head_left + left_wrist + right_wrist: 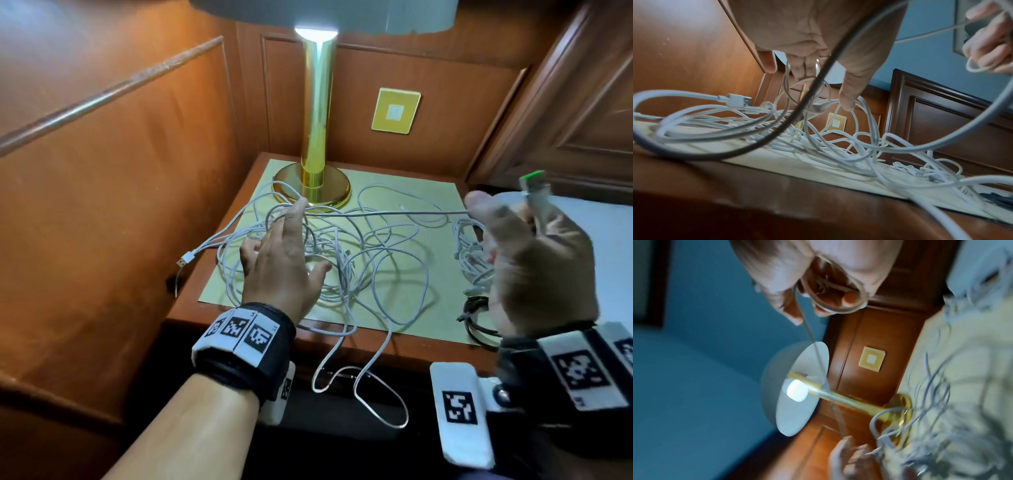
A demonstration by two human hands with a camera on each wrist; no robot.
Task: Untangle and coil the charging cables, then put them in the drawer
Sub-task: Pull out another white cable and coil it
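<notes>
White charging cables (329, 253) sprawl knotted across the tabletop (404, 356) by the lamp (317, 113), left hand (284, 263) spread loose among the loops, right hand (534, 260) gripping one taut strand: untangling underway, coiling next.

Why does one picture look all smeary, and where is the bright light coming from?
The right wrist view is the smeary one: the cables streak across the mat from motion blur. The light comes from the lit lamp, whose bulb glares white in the head view. In the left wrist view, the nearest cable is dark and out of focus, while the left hand shows clearly.
</notes>
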